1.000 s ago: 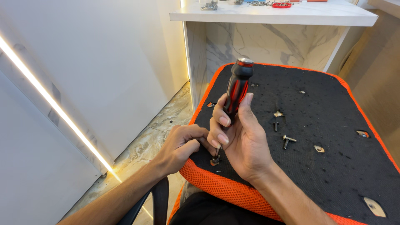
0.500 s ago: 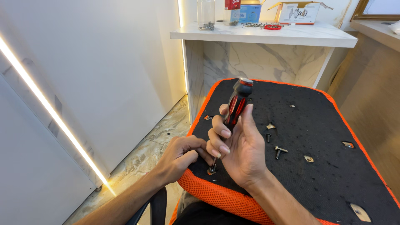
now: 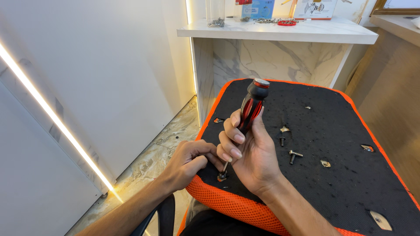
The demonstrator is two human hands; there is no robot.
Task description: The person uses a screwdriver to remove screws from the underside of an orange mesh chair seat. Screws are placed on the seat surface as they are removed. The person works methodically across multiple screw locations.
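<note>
One black-and-red screwdriver [image 3: 250, 107], upright on screw [image 3: 222, 176]

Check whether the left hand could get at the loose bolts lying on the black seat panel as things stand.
Probably not directly: the right hand and its screwdriver stand between the left hand and the loose bolts.

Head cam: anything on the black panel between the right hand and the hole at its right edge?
Yes: in the head view, two loose bolts and a torn hole lie between the right hand and the edge hole.

One screwdriver [image 3: 250, 109], two hands, two loose bolts [image 3: 293, 155] on the black pad, one more under the tip.
</note>
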